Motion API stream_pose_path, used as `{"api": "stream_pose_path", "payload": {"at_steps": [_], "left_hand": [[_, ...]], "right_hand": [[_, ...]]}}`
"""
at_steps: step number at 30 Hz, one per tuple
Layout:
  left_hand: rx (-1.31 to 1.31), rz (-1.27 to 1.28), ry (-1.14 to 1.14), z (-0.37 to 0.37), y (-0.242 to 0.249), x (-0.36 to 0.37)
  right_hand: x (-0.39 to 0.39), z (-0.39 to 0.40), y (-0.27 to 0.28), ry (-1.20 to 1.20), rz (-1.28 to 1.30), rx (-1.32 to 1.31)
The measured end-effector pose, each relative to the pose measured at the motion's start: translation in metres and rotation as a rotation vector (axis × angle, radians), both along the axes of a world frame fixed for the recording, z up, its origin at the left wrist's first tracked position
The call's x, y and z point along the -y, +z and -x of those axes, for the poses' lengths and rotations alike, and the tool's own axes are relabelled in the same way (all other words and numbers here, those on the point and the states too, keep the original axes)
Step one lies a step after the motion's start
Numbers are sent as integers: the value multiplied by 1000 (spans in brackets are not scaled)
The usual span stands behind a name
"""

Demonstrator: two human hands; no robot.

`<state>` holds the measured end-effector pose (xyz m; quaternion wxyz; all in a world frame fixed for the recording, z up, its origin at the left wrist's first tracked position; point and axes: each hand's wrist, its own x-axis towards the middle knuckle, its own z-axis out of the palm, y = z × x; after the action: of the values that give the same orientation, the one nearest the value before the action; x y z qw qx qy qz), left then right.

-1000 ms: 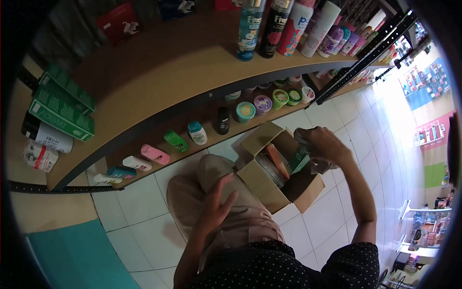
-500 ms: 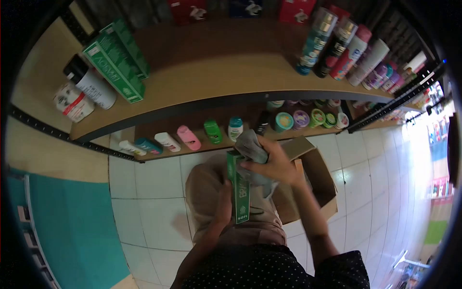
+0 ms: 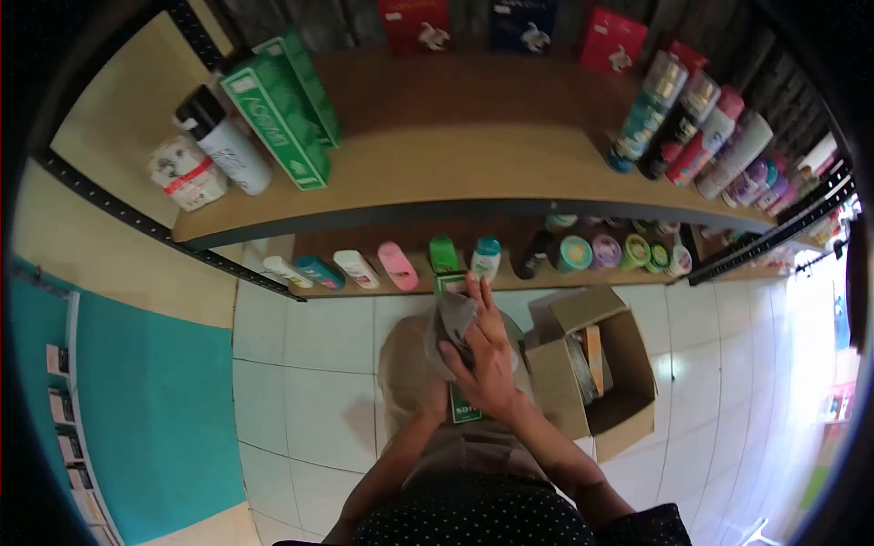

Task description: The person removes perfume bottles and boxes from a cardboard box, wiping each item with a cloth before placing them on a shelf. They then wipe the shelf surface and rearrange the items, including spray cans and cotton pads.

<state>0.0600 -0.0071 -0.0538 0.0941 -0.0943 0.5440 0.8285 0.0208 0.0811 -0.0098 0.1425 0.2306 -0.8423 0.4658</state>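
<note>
A long green box (image 3: 465, 412) with white "soft" lettering lies in front of my body, over my knees. My left hand (image 3: 435, 397) grips its left side, with the fingers mostly hidden under the cloth and box. Against the upper face of the box, my right hand (image 3: 492, 364) presses a grey cloth (image 3: 455, 320), the thumb bent over the cloth and two fingers stretched toward the far end. Cloth and hand cover most of the box; its top edge and lower end show.
An open cardboard box (image 3: 557, 387) with a few packs inside stands on the tiled floor at my right. Ahead, a lower shelf holds a pink bottle (image 3: 398, 266) among several bottles and tubs. The upper shelf (image 3: 455, 173) carries green boxes (image 3: 282, 123) and spray bottles (image 3: 648, 114).
My right hand has slid the cloth down along the green box and now lies flatter over it. The view has shifted, so shelves and cardboard box appear further right.
</note>
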Motion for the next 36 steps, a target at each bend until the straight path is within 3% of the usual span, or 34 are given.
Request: {"api": "stream_pose_path", "payload": {"at_steps": [4, 6, 8, 10, 12, 14, 15, 17, 18, 20, 21, 23, 25, 27, 30, 33, 36], "left_hand": [[-25, 104, 151, 16, 13, 16], [11, 28, 133, 24, 35, 22], [72, -36, 171, 32, 46, 29], [-229, -98, 91, 46, 71, 30], [-231, -116, 75, 59, 92, 29], [-450, 46, 49, 80, 112, 27], [-464, 45, 49, 90, 121, 31], [-551, 272, -114, 112, 140, 43], [-567, 272, -112, 122, 157, 44], [-771, 334, 171, 132, 193, 42], [-786, 332, 176, 133, 195, 45], [-991, 418, 522, 134, 195, 54], [-1011, 502, 603, 120, 180, 63], [-1013, 624, 704, 105, 161, 71], [-946, 771, 770, 87, 133, 79], [-895, 848, 791, 74, 121, 85], [-837, 855, 802, 67, 112, 89]], "right_hand": [[1, -7, -16, 32, 443, 167], [-1, -14, -21, 13, 552, 194], [-8, -18, -8, -209, 691, 543], [-13, -8, 5, -150, 711, 385], [-14, 3, 37, -99, 723, 227], [-11, 20, 85, -19, 517, 330], [-13, 39, 89, 147, 425, 337], [-10, 65, 115, 183, 404, 302], [-8, 79, 128, 217, 386, 282], [2, 112, 147, 210, 331, 227], [11, 130, 158, 245, 390, 213], [33, 173, 170, 297, 493, 182], [55, 219, 166, 316, 536, 149], [75, 263, 158, 105, 341, -173], [110, 350, 106, 198, 399, -371], [123, 346, 105, 143, 214, -198], [129, 337, 98, 258, 252, -142]]}}
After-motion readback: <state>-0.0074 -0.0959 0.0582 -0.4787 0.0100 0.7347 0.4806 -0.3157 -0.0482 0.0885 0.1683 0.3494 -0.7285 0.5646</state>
